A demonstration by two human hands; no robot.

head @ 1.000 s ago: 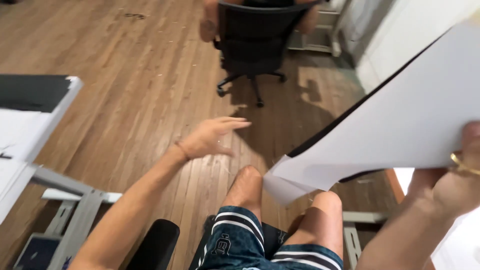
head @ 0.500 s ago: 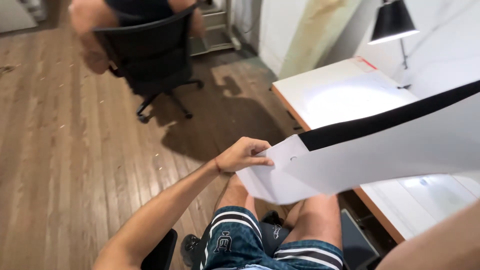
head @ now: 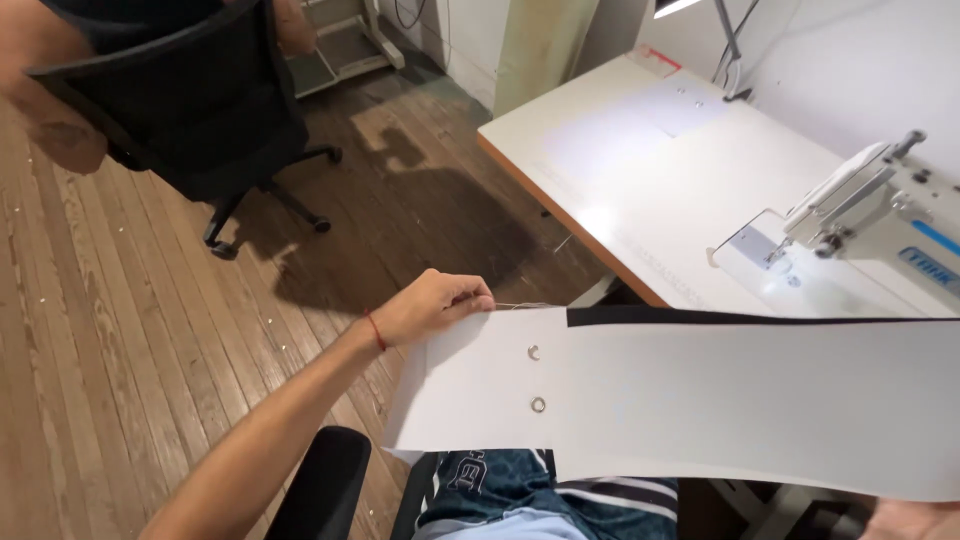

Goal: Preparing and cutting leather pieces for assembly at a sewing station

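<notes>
White fabric panel (head: 700, 400) with a black band along its upper edge and two small metal eyelets (head: 537, 379) near its left end; we hold it flat and stretched across our lap, in the air, just short of the white counter (head: 640, 170) that carries the sewing machine (head: 860, 230). Our left hand (head: 435, 305) is closed in a pinch on the panel's upper left corner, a loose thread trailing from the fingertips. Of our right hand (head: 915, 520) only a sliver shows at the bottom right edge, under the panel; we cannot tell whether it grips or merely props the cloth. Risks, as we judge them: the corner pinch is slight, so the left end could slip and fold; the long unsupported middle could sag or crease; the far edge could catch on the counter's rim. Against the frame half a second earlier: the panel then hung tilted and bowed, its right end high, and now it lies level and taut; the view has swung right, bringing the sewing machine in; the black office chair (head: 190, 110) with a seated person sits farther toward the upper left on the wooden floor (head: 120, 330).
</notes>
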